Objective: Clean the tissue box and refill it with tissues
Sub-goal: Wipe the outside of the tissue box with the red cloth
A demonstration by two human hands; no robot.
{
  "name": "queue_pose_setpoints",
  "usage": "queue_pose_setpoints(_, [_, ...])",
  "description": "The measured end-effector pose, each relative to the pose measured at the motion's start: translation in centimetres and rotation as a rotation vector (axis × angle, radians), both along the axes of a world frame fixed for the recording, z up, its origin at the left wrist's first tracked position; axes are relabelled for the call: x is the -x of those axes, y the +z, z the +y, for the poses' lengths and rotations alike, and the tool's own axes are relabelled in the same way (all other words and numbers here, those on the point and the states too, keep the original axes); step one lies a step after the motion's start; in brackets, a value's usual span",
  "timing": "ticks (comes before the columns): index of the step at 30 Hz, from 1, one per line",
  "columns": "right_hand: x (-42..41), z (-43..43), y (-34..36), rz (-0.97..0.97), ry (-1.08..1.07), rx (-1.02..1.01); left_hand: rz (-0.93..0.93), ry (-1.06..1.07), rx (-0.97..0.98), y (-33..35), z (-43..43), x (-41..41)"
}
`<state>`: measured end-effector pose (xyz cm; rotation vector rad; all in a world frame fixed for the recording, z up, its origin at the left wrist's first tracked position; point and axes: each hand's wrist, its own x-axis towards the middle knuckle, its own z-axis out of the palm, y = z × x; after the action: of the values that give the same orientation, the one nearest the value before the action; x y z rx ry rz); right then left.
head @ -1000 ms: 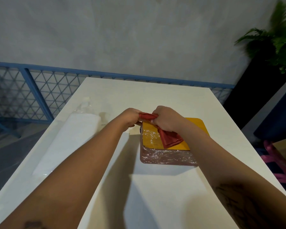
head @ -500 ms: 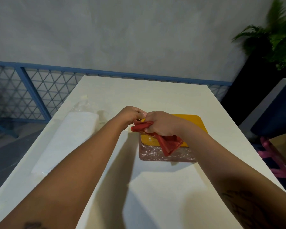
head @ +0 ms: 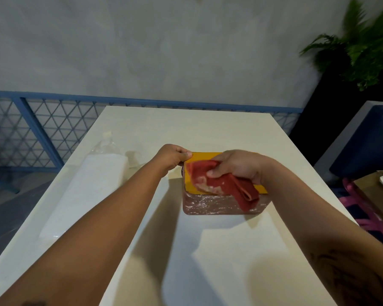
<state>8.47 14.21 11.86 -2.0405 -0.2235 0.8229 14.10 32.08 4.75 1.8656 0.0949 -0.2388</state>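
One tissue box (head: 215, 206), one red cloth (head: 226, 184), one tissue pack (head: 93, 180), one table (head: 208, 129).

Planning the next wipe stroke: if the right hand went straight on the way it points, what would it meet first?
Probably the left hand, which grips the far-left corner of the tissue box. The right hand, holding the red cloth on the box, points leftward toward that hand, though depth is unclear.

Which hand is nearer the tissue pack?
Left. The left hand grips the box corner toward the tissue pack; the right hand holds the cloth over the box, farther off.
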Motion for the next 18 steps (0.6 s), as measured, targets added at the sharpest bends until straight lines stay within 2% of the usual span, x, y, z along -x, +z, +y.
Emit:
queue_pose_setpoints(3, [-0.8,-1.8,0.5,-0.031,-0.306,-0.166,-0.016,0.027,-0.048,-0.4,-0.2,-0.1])
queue_pose_setpoints(6, [-1.9,-2.3,0.4,-0.175,-0.388,-0.034,-0.043,0.038,-0.068,-0.7,-0.4,0.4])
queue_pose_setpoints(9, [-2.1,-1.0,-0.2,-0.325,-0.225,0.21,-0.052,0.068,-0.002,-1.6,-0.7,1.0])
queue_pose_setpoints(11, [-2.1,0.4,-0.9,-0.394,-0.092,0.302,-0.068,0.088,0.048,-2.2,-0.9,1.4])
queue_pose_setpoints(18, [-2.4,2.6,-1.8,-0.543,0.242,0.438,-0.099,0.076,0.187,-2.4,-0.9,1.8])
